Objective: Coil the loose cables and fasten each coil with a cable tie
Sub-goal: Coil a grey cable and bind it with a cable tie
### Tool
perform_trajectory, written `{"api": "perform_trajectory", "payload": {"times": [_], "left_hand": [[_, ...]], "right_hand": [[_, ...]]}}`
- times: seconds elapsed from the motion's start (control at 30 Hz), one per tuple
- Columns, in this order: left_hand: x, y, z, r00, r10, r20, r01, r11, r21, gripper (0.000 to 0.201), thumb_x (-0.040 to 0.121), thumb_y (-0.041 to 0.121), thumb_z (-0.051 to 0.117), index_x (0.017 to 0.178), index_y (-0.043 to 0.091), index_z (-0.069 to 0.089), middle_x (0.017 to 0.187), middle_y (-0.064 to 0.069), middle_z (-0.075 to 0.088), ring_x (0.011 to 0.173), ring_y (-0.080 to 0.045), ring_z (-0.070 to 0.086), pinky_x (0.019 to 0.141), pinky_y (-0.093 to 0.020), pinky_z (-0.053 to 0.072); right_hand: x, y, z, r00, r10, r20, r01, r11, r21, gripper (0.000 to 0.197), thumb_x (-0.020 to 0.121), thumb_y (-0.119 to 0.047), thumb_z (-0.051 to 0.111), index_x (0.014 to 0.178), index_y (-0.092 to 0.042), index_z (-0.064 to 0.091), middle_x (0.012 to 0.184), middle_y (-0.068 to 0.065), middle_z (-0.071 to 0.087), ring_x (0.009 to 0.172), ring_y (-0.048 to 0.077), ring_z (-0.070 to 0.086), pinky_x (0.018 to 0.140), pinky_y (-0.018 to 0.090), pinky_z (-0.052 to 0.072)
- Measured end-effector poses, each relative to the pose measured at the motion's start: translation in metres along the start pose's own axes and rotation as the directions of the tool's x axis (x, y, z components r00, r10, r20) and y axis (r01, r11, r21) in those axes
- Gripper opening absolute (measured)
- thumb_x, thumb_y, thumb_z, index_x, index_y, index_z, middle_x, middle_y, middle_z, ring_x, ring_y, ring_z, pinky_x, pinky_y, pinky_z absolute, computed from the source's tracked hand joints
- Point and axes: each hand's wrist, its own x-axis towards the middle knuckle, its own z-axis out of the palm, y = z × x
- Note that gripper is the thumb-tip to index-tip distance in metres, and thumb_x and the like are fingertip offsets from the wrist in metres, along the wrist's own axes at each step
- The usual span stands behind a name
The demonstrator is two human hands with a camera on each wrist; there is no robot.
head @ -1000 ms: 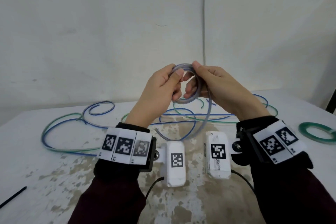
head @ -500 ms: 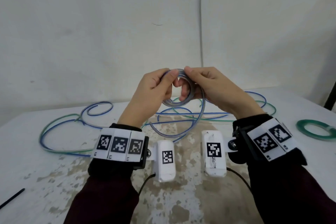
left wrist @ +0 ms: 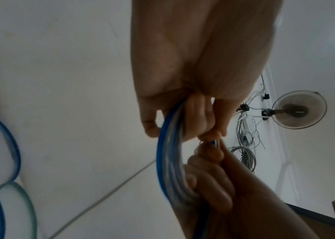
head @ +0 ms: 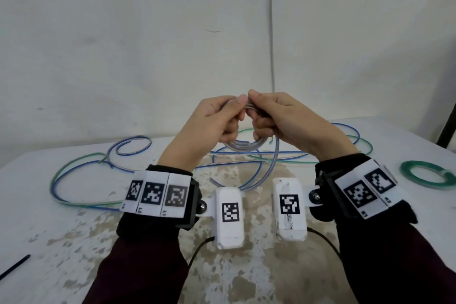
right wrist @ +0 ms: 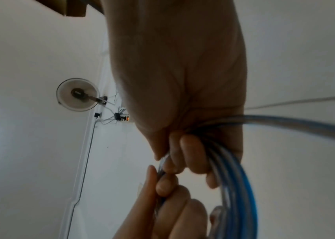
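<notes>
Head view, left to right: black cable tie (head: 14,268) lies at the table's near-left edge; left hand (head: 209,126) and right hand (head: 291,121), raised above the table (head: 74,229), both pinch the blue cable coil (head: 244,147) at its top. Green coil (head: 429,177) far right. Step: coiling, tail still loose. Next likely: wind in the tail, fetch the tie.

Clear-blue cable coil (head: 243,145) held up over worktop, tail hanging; loose blue cable (head: 81,168) and green cable (head: 74,163) sprawled; green coil (head: 428,176) flat at right.
</notes>
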Motion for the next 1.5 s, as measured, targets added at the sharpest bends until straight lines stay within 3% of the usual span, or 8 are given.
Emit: {"api": "perform_trajectory", "payload": {"times": [0.13,0.27,0.47,0.67,0.8,1.13,1.33,1.5], "left_hand": [[0.003,0.002,-0.002,0.975,0.08,-0.206,-0.107,0.986,-0.125,0.035,0.101,0.019,0.039,0.069,0.007,0.045,0.048,0.005,0.024,0.039,-0.006,0.019,0.04,-0.017,0.019],[-0.002,0.008,-0.002,0.999,-0.048,0.007,0.048,0.992,-0.113,0.038,0.101,0.022,0.038,0.068,0.007,0.046,0.044,0.009,0.032,0.038,-0.01,0.026,0.041,-0.018,0.027],[0.0,0.008,-0.003,0.989,0.047,-0.137,-0.068,0.986,-0.15,0.036,0.101,0.022,0.039,0.068,0.008,0.044,0.047,0.008,0.024,0.039,-0.007,0.018,0.039,-0.016,0.019],[-0.002,0.0,-0.015,0.998,0.067,-0.005,-0.066,0.992,0.111,0.025,0.098,0.019,0.049,0.077,0.005,0.054,0.066,-0.032,0.038,0.039,-0.01,0.037,0.047,-0.023,0.035],[0.0,0.002,-0.016,0.975,0.144,-0.169,-0.138,0.989,0.048,0.028,0.1,0.015,0.044,0.072,0.009,0.049,0.047,0.007,0.029,0.042,-0.008,0.023,0.044,-0.016,0.023],[0.001,-0.001,-0.01,0.948,0.242,-0.205,-0.221,0.968,0.121,0.023,0.096,0.014,0.052,0.074,0.007,0.05,0.05,-0.003,0.037,0.04,-0.009,0.028,0.043,-0.017,0.026],[0.0,-0.004,-0.013,0.996,0.087,-0.037,-0.084,0.995,0.059,0.038,0.09,0.025,0.058,0.084,-0.012,0.053,0.06,-0.01,0.032,0.037,-0.012,0.03,0.04,-0.018,0.028],[0.0,0.001,-0.014,0.982,0.111,-0.155,-0.118,0.992,-0.036,0.026,0.094,0.019,0.055,0.07,0.008,0.05,0.054,-0.003,0.03,0.038,-0.01,0.026,0.041,-0.019,0.024]], "right_hand": [[0.004,-0.003,0.002,0.995,-0.037,-0.092,0.044,0.996,0.081,0.038,0.104,-0.029,0.031,0.08,-0.01,0.053,0.055,-0.002,0.046,0.054,0.015,0.049,0.062,0.023,0.047],[0.0,-0.004,-0.003,0.997,-0.06,-0.044,0.061,0.998,0.013,0.035,0.103,-0.025,0.032,0.078,-0.01,0.051,0.053,-0.006,0.034,0.05,0.011,0.038,0.056,0.016,0.041],[-0.001,-0.008,0.001,0.996,-0.071,-0.045,0.073,0.997,0.031,0.035,0.104,-0.027,0.03,0.09,-0.011,0.058,0.067,0.002,0.057,0.07,0.014,0.061,0.076,0.03,0.051],[0.0,-0.007,0.005,0.993,-0.109,-0.042,0.1,0.98,-0.17,0.032,0.103,-0.023,0.034,0.088,-0.006,0.057,0.056,-0.002,0.041,0.056,0.014,0.05,0.066,0.027,0.045],[-0.001,-0.011,0.008,0.993,-0.063,-0.095,0.063,0.998,-0.007,0.035,0.103,-0.029,0.034,0.09,-0.007,0.059,0.064,0.003,0.059,0.068,0.016,0.064,0.072,0.03,0.054],[0.002,-0.009,0.009,0.992,-0.078,-0.099,0.08,0.996,0.024,0.039,0.103,-0.031,0.033,0.083,-0.01,0.059,0.065,0.006,0.058,0.066,0.019,0.063,0.07,0.029,0.052],[0.002,-0.007,0.011,0.996,-0.068,-0.052,0.068,0.998,-0.003,0.037,0.102,-0.029,0.036,0.075,-0.009,0.051,0.052,-0.004,0.04,0.05,0.014,0.046,0.065,0.028,0.05],[0.004,-0.008,0.009,0.992,-0.04,-0.118,0.051,0.995,0.088,0.039,0.103,-0.03,0.033,0.08,-0.009,0.058,0.057,0.0,0.051,0.056,0.015,0.055,0.07,0.032,0.05]]}}
